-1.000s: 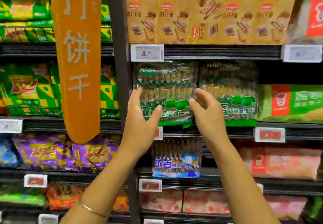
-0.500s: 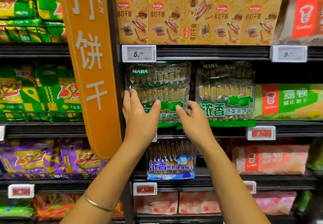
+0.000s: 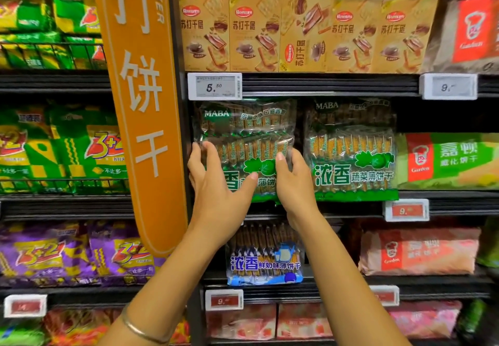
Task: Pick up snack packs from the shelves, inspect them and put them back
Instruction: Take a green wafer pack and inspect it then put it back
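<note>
We steady a green cracker pack [image 3: 244, 140] on its shelf.
Left hand [image 3: 216, 186] and right hand [image 3: 293, 183] pinch its lower corners, fingers curled (crinkly film, likely light, brittle contents).

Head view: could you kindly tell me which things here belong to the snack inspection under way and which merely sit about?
In the job:
green MABA pack
left hand
right hand

Sitting about:
second green pack
blue pack
yellow boxes
orange sign
</note>
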The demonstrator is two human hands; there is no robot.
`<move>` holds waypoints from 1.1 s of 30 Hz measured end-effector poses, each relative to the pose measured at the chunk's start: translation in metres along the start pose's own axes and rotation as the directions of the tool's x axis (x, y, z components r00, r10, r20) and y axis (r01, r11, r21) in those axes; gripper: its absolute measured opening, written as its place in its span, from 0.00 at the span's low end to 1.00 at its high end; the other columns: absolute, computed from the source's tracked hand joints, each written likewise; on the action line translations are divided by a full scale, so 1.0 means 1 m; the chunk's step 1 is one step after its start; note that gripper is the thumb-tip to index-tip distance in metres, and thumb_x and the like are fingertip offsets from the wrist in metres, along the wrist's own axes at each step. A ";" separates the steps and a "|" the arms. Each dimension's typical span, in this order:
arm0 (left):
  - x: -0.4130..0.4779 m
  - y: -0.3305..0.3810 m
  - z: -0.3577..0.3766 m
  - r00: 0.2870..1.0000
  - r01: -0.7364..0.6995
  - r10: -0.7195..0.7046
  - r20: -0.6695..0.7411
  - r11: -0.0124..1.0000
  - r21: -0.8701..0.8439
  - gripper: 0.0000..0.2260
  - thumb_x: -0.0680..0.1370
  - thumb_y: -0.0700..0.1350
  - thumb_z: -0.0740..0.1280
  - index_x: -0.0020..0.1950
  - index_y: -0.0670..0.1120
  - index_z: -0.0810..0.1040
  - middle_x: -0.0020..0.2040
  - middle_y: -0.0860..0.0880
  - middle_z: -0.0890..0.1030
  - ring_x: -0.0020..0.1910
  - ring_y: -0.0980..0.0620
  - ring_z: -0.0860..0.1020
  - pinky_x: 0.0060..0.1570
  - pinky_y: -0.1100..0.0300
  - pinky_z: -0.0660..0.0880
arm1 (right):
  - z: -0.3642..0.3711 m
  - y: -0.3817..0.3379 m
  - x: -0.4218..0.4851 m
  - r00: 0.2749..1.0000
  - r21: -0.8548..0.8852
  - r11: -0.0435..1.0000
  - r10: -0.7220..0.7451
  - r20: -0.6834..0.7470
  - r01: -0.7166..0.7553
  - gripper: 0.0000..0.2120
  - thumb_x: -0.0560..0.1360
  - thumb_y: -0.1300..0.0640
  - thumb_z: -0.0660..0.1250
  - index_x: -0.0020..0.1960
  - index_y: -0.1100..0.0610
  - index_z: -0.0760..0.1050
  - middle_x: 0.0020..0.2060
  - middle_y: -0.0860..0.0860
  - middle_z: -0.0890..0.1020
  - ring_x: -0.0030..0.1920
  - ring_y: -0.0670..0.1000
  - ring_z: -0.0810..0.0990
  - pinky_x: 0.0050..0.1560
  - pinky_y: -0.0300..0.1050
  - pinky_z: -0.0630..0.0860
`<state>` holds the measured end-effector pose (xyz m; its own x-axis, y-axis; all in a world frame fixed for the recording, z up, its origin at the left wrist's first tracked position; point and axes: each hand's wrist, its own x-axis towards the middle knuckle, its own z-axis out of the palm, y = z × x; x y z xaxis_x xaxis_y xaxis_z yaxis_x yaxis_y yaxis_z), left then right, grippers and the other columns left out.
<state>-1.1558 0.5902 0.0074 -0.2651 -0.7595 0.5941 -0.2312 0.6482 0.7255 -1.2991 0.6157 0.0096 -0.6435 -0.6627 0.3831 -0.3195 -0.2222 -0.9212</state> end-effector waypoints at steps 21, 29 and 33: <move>0.017 0.014 0.022 0.970 -0.102 0.153 -0.186 0.960 0.259 0.41 0.79 0.61 0.64 0.86 0.50 0.48 0.85 0.47 0.40 0.83 0.44 0.41 0.76 0.33 0.53 | 0.001 -0.030 0.010 0.991 0.223 0.967 -0.112 -0.068 0.124 0.13 0.84 0.51 0.67 0.64 0.38 0.72 0.60 0.33 0.75 0.55 0.23 0.73 0.57 0.33 0.69; 0.012 0.014 0.023 0.965 -0.121 0.167 -0.202 0.968 0.222 0.41 0.78 0.61 0.62 0.86 0.49 0.49 0.85 0.47 0.42 0.84 0.46 0.41 0.78 0.34 0.52 | -0.003 -0.030 -0.009 0.976 0.269 0.945 -0.150 -0.156 0.188 0.14 0.81 0.53 0.71 0.66 0.45 0.75 0.59 0.37 0.78 0.56 0.28 0.76 0.57 0.35 0.74; 0.010 0.015 0.023 0.964 -0.143 0.181 -0.195 0.970 0.194 0.41 0.78 0.60 0.63 0.86 0.50 0.48 0.85 0.48 0.41 0.84 0.48 0.40 0.80 0.36 0.50 | -0.005 -0.029 -0.021 0.965 0.269 0.936 -0.176 -0.196 0.226 0.16 0.80 0.54 0.72 0.66 0.48 0.75 0.61 0.44 0.80 0.60 0.40 0.78 0.60 0.40 0.76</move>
<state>-1.1831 0.5937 0.0158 -0.1146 -0.6256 0.7717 -0.3686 0.7481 0.5518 -1.2793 0.6399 0.0288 -0.7011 -0.4596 0.5451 -0.2574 -0.5498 -0.7946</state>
